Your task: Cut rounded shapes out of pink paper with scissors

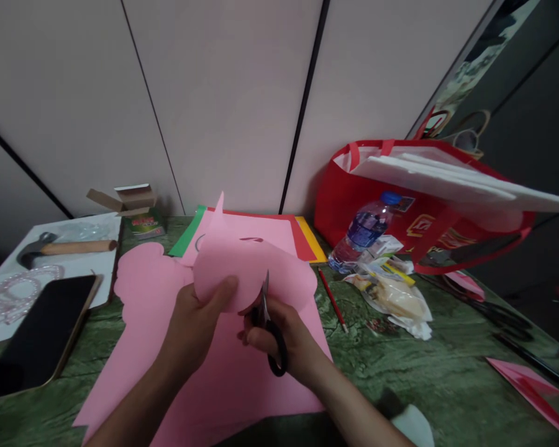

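My left hand (200, 316) pinches the lower left edge of a pink paper cutout (246, 267), thumb on top. The cutout is raised above the table, with rounded lobes and a thin pointed strip sticking up. In my right hand (289, 335) is a pair of scissors (263, 304) with black handles. Its blades point up and meet the cutout's lower edge; part of them is hidden by the paper. Beneath both hands lie larger pink sheets (251, 379), one with a scalloped edge at the left.
At the left lie a phone (40, 329), a hammer (77, 247) and an open small box (142, 217). On the right are a red pencil (333, 298), a tilted water bottle (361, 233), a plastic-wrapped package (395, 295) and a red bag (330, 192). A panel wall stands behind.
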{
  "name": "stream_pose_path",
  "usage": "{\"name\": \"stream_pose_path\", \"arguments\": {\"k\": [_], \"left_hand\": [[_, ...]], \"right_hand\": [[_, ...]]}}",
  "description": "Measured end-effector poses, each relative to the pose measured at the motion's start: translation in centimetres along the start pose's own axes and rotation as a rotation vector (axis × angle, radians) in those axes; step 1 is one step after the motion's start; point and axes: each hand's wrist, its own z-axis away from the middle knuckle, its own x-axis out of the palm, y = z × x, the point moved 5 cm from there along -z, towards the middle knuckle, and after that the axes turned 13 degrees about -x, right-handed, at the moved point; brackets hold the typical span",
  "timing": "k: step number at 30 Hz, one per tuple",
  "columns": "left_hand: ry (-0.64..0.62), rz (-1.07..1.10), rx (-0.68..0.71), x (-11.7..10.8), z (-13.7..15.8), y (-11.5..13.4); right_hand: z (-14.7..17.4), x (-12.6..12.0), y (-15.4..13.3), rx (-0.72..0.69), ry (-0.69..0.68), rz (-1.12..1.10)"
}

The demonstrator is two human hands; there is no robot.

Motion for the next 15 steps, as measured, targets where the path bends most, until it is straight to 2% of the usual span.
{"name": "stream_pose_path", "arguments": {"k": [4,9,15], "left_hand": [[0.036,-0.081,0.029,0.2,0.3,0.3],[0.166,-0.24,0.006,-0.1,0.4,0.0],[0.172,-0.266,-0.014,0.0,0.3,-0.2]], "right_hand": [[-0.1,-0.1,-0.5,0.008,0.053,0.038],[-0.1,-0.4,-1.3,-0.005,0.085,0.107],[-0.1,-0.8,-1.1,-0.014,0.087,0.107]]}}
